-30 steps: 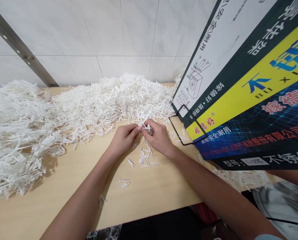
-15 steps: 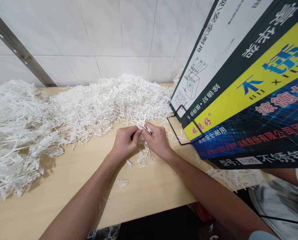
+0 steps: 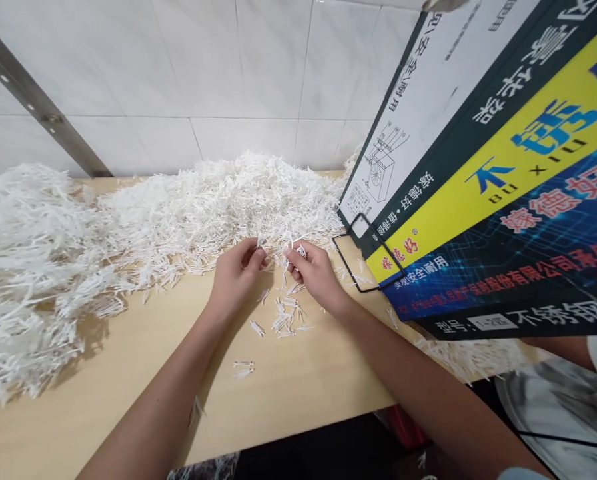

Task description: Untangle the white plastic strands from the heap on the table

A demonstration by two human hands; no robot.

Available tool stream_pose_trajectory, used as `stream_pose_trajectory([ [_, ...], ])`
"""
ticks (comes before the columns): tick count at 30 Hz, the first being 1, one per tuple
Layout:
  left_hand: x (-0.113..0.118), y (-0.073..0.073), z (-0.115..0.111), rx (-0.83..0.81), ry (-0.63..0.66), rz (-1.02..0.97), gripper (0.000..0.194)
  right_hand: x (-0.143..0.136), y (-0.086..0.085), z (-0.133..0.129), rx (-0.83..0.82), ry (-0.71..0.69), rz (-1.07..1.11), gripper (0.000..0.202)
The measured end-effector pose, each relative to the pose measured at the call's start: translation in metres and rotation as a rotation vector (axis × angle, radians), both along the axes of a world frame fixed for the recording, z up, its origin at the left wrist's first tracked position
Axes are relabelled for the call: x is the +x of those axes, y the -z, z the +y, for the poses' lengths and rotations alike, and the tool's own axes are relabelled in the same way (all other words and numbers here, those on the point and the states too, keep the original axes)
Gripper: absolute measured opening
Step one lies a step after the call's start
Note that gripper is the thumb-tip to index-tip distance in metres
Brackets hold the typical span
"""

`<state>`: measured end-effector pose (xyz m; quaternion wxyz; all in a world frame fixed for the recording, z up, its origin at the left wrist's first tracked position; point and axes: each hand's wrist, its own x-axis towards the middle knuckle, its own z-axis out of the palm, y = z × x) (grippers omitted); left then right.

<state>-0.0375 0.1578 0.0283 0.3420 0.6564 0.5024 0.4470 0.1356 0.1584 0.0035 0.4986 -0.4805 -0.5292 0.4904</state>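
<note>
The fingers of your left hand (image 3: 234,275) are curled, thumb and forefinger brought close together; a wisp of white shows at their tips, but I cannot tell whether they grip it. Behind, the heap of white pieces (image 3: 248,200) looks tangled, so one piece may drag others along. Between your hands, small loose white slivers (image 3: 288,317) lie on the wooden tabletop (image 3: 318,373) — feather-light by the look of them, easily scattered. Your right thumb and forefinger pinch a branched white piece (image 3: 292,241), its arms sticking up above the right hand (image 3: 319,272). It should weigh almost nothing, probably springy plastic, smooth and perhaps brittle at the thin arms — hold it by the thicker stem, with the fingertip pads. Farther right stands the printed box (image 3: 428,243).
</note>
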Motion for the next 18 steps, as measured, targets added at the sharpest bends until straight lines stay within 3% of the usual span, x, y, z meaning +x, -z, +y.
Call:
stream_pose_trajectory([
  [4,0.003,0.0,-0.001,-0.123,0.095,-0.024,0.033,0.0,-0.001,-0.002,0.094,-0.029,-0.134,0.03],
  [9,0.002,0.005,0.001,-0.058,0.169,0.059,0.047,-0.003,-0.003,-0.01,0.132,-0.111,-0.244,0.024],
  [14,0.009,0.01,-0.002,0.112,0.112,0.031,0.051,-0.012,0.004,-0.012,0.094,0.056,-0.1,0.024],
  [18,0.007,0.009,-0.005,0.095,0.02,-0.134,0.054,-0.015,0.008,-0.004,0.029,0.221,0.07,0.026],
])
